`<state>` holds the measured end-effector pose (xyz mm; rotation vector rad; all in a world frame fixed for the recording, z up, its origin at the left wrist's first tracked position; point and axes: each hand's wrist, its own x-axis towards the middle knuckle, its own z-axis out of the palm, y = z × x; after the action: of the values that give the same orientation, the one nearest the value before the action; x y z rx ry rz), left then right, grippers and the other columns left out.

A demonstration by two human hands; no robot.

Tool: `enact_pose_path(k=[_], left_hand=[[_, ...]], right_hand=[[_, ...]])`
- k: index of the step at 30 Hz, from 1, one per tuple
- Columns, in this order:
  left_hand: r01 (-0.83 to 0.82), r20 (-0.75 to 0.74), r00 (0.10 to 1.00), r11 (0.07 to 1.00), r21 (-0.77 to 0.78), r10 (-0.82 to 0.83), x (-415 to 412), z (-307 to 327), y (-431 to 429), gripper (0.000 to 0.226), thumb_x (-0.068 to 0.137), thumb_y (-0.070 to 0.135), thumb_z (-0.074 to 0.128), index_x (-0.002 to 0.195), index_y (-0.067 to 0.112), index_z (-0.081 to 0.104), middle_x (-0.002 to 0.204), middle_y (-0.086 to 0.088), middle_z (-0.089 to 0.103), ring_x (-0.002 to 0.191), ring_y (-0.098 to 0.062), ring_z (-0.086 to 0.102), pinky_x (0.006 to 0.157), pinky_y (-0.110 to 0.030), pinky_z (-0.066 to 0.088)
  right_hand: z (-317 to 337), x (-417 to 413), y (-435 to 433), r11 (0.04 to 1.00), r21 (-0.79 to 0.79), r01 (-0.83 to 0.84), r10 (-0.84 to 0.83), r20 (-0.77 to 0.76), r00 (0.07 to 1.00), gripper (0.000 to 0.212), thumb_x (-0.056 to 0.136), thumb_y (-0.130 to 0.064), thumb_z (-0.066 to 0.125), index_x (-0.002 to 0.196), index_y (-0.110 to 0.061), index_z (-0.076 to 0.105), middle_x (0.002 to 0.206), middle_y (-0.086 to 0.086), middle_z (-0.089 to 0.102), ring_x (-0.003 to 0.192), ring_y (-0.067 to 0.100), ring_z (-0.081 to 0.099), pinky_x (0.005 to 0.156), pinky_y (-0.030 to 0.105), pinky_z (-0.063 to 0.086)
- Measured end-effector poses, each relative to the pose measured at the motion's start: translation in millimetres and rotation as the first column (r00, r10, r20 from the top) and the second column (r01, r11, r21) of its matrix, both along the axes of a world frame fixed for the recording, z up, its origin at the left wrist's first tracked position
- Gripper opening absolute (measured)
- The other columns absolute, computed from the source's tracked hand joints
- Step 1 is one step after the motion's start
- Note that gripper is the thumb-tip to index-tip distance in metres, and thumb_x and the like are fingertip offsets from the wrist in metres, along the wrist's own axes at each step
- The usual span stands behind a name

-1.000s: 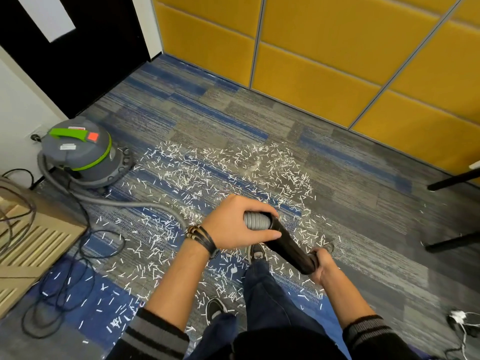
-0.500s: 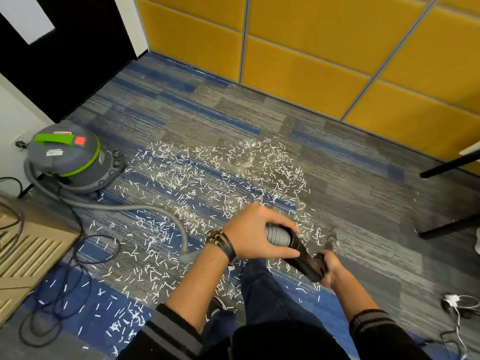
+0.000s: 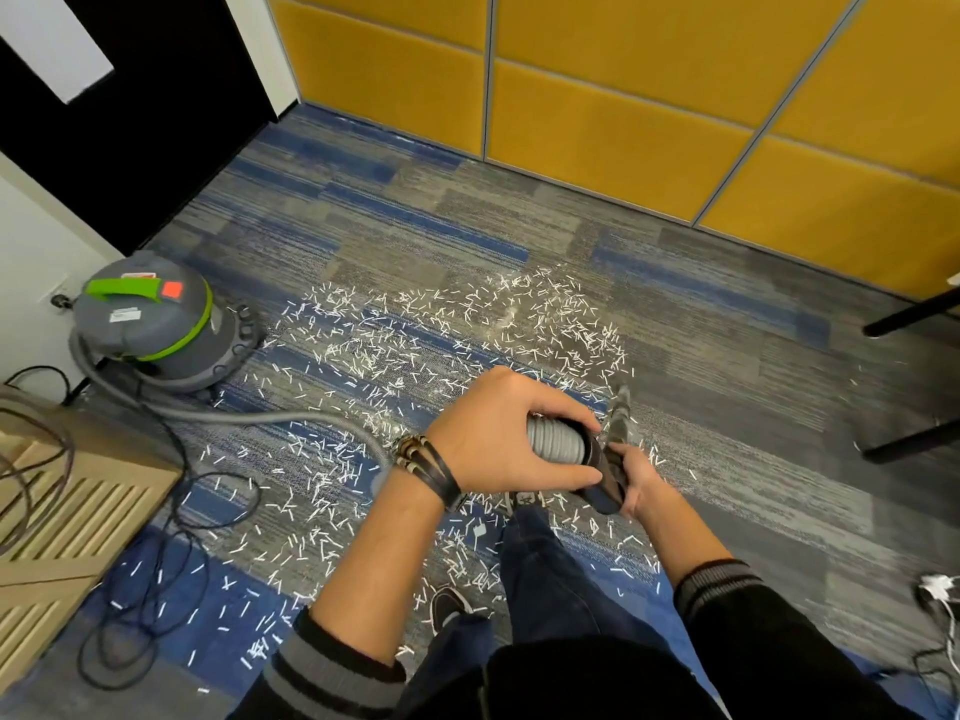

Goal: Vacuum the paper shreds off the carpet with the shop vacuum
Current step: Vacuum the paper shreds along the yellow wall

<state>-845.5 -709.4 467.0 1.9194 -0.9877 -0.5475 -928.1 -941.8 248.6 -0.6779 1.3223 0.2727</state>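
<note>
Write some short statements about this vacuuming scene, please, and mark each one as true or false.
1. The left hand grips the ribbed grey hose. True.
2. The shop vacuum stands to the person's right. False: it stands to the person's left.
3. Many paper shreds lie scattered on the carpet. True.
4. The wall panels are green. False: they are yellow.
5. The right hand holds nothing. False: its fingers are curled round the black tube joined to the hose.
</note>
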Motion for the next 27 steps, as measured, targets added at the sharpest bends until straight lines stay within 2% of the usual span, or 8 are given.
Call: enact_pose_path(k=[6,10,14,18,21,24,27], left_hand=[[0.011,-0.137,0.990,0.999,-0.031,-0.015,0.3,-3.4,20.9,0.037,0.070,0.024,0.097,0.104,0.023,0.083,0.097,0.013,0.080,0.091,0.000,0.074,0.086,-0.020,0.058],[0.007,-0.209,0.978,1.000,0.030,-0.001,-6.0,-20.6,25.1,0.034,0.071,0.023,0.097,0.103,0.024,0.083,0.098,0.013,0.080,0.093,-0.001,0.074,0.089,-0.025,0.060],[0.030,-0.180,0.984,0.997,0.077,-0.016,-22.9,-23.4,20.0,0.034,0.071,0.028,0.095,0.102,0.029,0.083,0.097,0.018,0.079,0.092,0.001,0.072,0.089,-0.027,0.060],[-0.008,-0.100,0.995,1.000,0.007,0.008,-28.2,-6.6,19.9,0.034,0.071,0.028,0.095,0.103,0.029,0.083,0.096,0.018,0.079,0.090,0.004,0.072,0.088,-0.022,0.059],[-0.009,-0.094,0.996,0.999,-0.050,0.004,-27.7,3.6,26.7,0.036,0.069,0.024,0.097,0.101,0.027,0.083,0.095,0.018,0.079,0.090,0.003,0.073,0.085,-0.019,0.057],[0.017,-0.126,0.992,0.999,-0.028,-0.021,-28.2,1.8,34.6,0.035,0.068,0.023,0.097,0.101,0.025,0.083,0.095,0.017,0.079,0.090,0.000,0.074,0.083,-0.018,0.056],[-0.024,-0.172,0.985,1.000,0.009,0.025,-32.1,-12.0,44.8,0.033,0.070,0.022,0.097,0.100,0.026,0.083,0.095,0.017,0.079,0.091,0.000,0.074,0.086,-0.022,0.058]], right_hand=[[-7.8,-36.9,17.4,0.991,0.055,0.120,-0.118,-0.037,0.992,0.024,0.098,-0.033,0.045,0.085,-0.014,0.049,0.076,0.011,0.055,0.066,0.025,0.053,0.071,0.035,0.048],[-13.6,-70.3,17.2,0.987,0.013,0.159,-0.158,-0.085,0.984,0.029,0.099,-0.029,0.040,0.073,-0.016,0.043,0.057,0.008,0.051,0.056,0.024,0.049,0.060,0.030,0.048],[-15.8,-91.3,17.5,0.989,-0.030,0.144,-0.147,-0.123,0.981,0.028,0.098,-0.029,0.040,0.073,-0.016,0.044,0.067,0.009,0.049,0.061,0.026,0.048,0.065,0.033,0.045],[-9.2,-79.6,14.8,0.990,-0.050,0.130,-0.135,-0.106,0.985,0.029,0.098,-0.029,0.039,0.075,-0.013,0.047,0.074,0.014,0.051,0.066,0.029,0.050,0.069,0.035,0.045],[-9.1,-70.1,25.0,0.986,-0.020,0.164,-0.165,-0.051,0.985,0.028,0.099,-0.033,0.042,0.084,-0.011,0.051,0.081,0.015,0.053,0.071,0.029,0.052,0.074,0.035,0.047],[-12.5,-72.1,38.9,0.988,-0.032,0.152,-0.154,-0.045,0.987,0.030,0.100,-0.036,0.040,0.085,-0.011,0.049,0.081,0.014,0.053,0.070,0.029,0.052,0.074,0.036,0.047],[-15.5,-89.8,44.0,0.988,-0.042,0.151,-0.152,-0.041,0.987,0.033,0.103,-0.034,0.036,0.076,-0.015,0.043,0.071,0.010,0.047,0.063,0.026,0.048,0.068,0.036,0.046]])
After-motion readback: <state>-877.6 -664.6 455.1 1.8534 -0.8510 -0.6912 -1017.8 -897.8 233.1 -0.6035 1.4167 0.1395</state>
